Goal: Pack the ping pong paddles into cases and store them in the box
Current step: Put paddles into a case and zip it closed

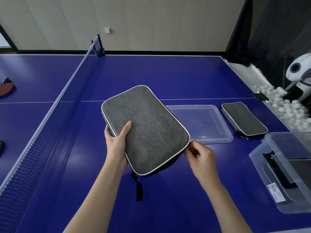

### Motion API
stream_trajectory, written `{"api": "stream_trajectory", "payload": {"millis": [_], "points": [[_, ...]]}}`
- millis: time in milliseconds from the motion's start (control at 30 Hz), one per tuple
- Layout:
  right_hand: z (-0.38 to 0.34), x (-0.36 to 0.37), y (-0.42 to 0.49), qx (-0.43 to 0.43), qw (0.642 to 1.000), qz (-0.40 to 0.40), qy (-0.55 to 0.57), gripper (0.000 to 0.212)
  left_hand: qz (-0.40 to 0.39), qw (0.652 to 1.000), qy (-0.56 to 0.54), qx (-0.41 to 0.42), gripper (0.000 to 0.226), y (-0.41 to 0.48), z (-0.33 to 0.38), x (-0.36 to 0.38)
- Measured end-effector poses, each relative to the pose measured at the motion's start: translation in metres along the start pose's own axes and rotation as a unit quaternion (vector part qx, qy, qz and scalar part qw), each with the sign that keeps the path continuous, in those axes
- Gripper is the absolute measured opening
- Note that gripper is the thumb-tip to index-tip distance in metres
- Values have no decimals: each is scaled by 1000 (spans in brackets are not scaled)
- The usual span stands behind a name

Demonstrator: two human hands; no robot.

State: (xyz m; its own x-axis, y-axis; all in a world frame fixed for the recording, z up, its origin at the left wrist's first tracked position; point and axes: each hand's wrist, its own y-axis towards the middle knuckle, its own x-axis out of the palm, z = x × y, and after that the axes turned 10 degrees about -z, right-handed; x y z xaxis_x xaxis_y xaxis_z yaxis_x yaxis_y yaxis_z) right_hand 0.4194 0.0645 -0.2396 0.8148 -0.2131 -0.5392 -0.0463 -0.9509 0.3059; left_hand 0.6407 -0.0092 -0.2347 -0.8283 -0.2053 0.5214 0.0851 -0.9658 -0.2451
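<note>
**Q:** Where is the case, and how is it held?

**A:** The grey case (144,125) is lifted off the blue bench (168,73), in front of the person. The left hand (116,143) has it in a firm grip along its left long edge, thumb flat on top and fingers beneath. The right hand (200,158) pinches the near right corner at the zip seam. The pull itself is hidden, so I cannot tell how far the zip is closed.

**Q:** Which way does it point?

**A:** Its long axis slants from far left to near right, and a black strap (138,187) dangles from the near end.

**Q:** And the box?

**A:** The clear box (262,170) stands to the right, near the bench edge, with a dark case (296,167) already inside. It is well apart from the held case and closer to the right hand. Its lid (198,121) lies flat just beyond the held case, with a second grey case (244,118) beside it.

**Q:** So the next move?

**A:** Probably finishing the zip, then carrying the case rightward to the box.
</note>
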Motion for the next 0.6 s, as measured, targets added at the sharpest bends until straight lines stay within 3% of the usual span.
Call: {"api": "stream_trajectory", "payload": {"millis": [333,467,600], "points": [[-9,-4,4,-2,990,39,-134,42,-11,999,-9,-32,64,-4,-10,5],[-2,-10,2,-25,990,-17,-137,14,19,999,-27,-30,65,1,-6,3],[-2,-15,1,-44,984,-26,-170,11,44,998,-25,-22,75,7,1,2]]}}
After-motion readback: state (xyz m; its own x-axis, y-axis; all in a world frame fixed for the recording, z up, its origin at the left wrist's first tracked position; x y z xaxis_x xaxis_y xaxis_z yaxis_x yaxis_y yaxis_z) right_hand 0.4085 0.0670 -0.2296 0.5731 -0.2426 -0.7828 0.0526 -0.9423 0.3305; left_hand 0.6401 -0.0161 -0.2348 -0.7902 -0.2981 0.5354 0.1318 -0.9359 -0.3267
